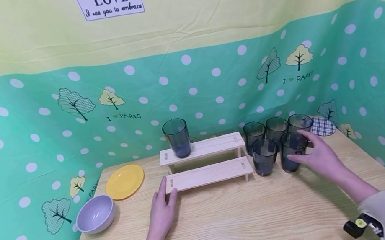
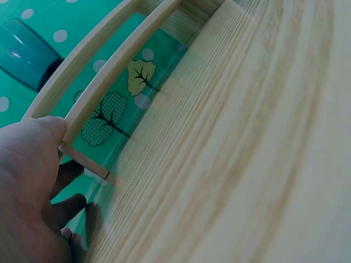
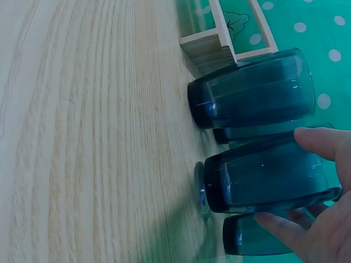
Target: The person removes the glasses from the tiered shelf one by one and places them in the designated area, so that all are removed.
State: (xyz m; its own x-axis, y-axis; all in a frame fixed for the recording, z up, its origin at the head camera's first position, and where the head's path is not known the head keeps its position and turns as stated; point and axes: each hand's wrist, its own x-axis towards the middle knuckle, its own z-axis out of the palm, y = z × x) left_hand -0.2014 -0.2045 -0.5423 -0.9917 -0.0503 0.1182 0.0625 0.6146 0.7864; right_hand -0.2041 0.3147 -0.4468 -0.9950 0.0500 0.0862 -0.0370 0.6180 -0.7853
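Observation:
My left hand (image 1: 162, 210) holds the left end of a two-tier wooden rack (image 1: 207, 175), thumb at the front edge of the lower step and fingers at its side. On the upper step stands a dark blue-grey glass tumbler (image 1: 179, 139), upright. To the right, my right hand (image 1: 319, 158) grips the front-right tumbler (image 3: 263, 178) near its rim, with the thumb on one side and fingers on the other. Beside it stands another front tumbler (image 1: 264, 158), nearer the rack. Three more stand close behind, including one at the back left (image 1: 253, 129).
A yellow plate (image 1: 125, 182) and a lilac bowl (image 1: 95, 214) are at the table's left side. A plaid round piece (image 1: 322, 126) lies behind the tumblers at the back right. Polka-dot cloth (image 1: 203, 92) hangs around the wooden table (image 1: 232, 219).

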